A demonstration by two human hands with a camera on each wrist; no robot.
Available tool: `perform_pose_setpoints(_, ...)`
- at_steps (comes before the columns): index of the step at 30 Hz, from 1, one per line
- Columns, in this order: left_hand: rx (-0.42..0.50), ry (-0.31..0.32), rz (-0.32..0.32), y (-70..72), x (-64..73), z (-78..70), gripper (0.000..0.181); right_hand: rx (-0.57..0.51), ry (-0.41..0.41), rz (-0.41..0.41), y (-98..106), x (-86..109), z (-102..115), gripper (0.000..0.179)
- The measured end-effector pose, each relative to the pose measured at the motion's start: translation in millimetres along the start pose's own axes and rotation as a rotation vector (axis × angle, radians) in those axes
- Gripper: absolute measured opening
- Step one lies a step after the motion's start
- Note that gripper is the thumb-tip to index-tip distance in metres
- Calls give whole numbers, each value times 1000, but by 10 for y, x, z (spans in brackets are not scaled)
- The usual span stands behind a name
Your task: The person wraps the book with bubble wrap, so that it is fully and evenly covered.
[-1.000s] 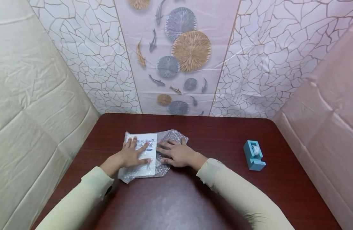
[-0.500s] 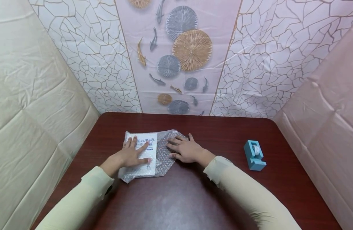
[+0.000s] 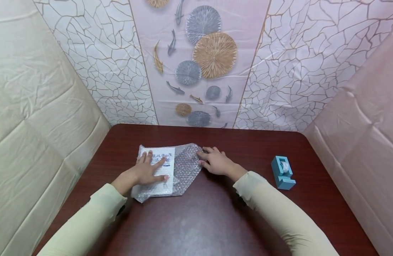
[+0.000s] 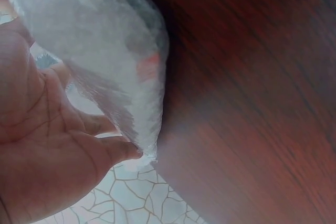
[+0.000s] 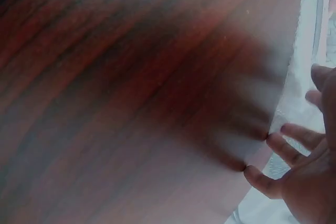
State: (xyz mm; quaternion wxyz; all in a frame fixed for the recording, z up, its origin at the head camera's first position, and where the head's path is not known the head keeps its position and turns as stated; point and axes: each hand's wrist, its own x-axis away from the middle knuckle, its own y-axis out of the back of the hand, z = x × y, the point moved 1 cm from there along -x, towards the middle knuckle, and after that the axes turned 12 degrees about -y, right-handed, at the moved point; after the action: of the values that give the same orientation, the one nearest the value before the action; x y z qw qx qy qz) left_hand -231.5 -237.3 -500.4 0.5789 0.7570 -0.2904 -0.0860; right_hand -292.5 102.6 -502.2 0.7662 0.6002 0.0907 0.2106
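Observation:
A white book (image 3: 169, 154) with dark blue lettering lies flat at the left of the table, with clear bubble wrap (image 3: 187, 166) around its edges and a pointed flap reaching out to its right. My left hand (image 3: 144, 173) rests on the book with its fingers spread. In the left wrist view, that hand (image 4: 50, 129) is beside the wrap's raised edge (image 4: 113, 45). My right hand (image 3: 218, 163) is at the flap's right tip, fingers slightly bent and fingertips down. In the right wrist view, two fingertips of this hand (image 5: 307, 177) touch the table; nothing shows in its grasp.
A blue tape dispenser (image 3: 285, 183) with a roll of clear tape stands on the right of the dark red-brown table (image 3: 196, 224). Patterned cloth (image 3: 273, 89) hangs behind the table, and pale padded panels (image 3: 350, 149) flank both sides.
My right hand has slid right across the bubble wrap flap to its outer tip, uncovering more of the wrap. My left hand has stayed on the book.

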Motion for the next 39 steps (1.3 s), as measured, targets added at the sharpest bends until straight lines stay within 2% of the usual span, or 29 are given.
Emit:
perform_pose_setpoints(5,34,11,28,93,40,-101,97,-37,-59,-48,20,-19,-2,60)
perform_pose_setpoints(10,18,14,-2,-42,-28,50,108,-105,-99,-68,41,-54,29,59)
perform_pose_setpoints(12,9,18,-12,-90,-55,103,110,-116,-97,-104,-16,-134,-20,60)
perform_pose_setpoints(16,14,15,9,-1,-16,5,101,-169,-82,-229,-325,-470,-306,59)
perform_pose_setpoints(18,11,20,26,63,9,-71,95,-224,-75,-289,-485,-635,-454,52)
perform_pose_setpoints(20,6,27,40,121,37,-142,92,-296,-85,-311,-407,-555,-381,42)
perform_pose_setpoints(24,-20,24,46,140,20,-165,89,-408,-207,-306,-379,-591,-357,19)
perform_pose_setpoints(25,-24,22,48,144,11,-167,88,-436,-241,-305,-345,-575,-328,16)
perform_pose_setpoints(27,-21,19,54,157,-6,-173,87,-497,-274,-302,-416,-686,-406,14)
perform_pose_setpoints(30,-14,27,70,178,-27,-177,88,-551,-293,-285,-117,-437,-130,13)
perform_pose_setpoints(32,-17,28,77,186,-37,-178,88,-560,-290,-287,64,-277,51,13)
perform_pose_setpoints(33,-22,28,80,187,-42,-178,88,-550,-314,-279,182,-191,184,11)
perform_pose_setpoints(37,-35,21,82,185,-57,-184,88,-531,-307,-312,305,-89,358,9)
perform_pose_setpoints(39,-36,18,82,187,-63,-192,88,-557,-293,-305,333,-77,415,8)
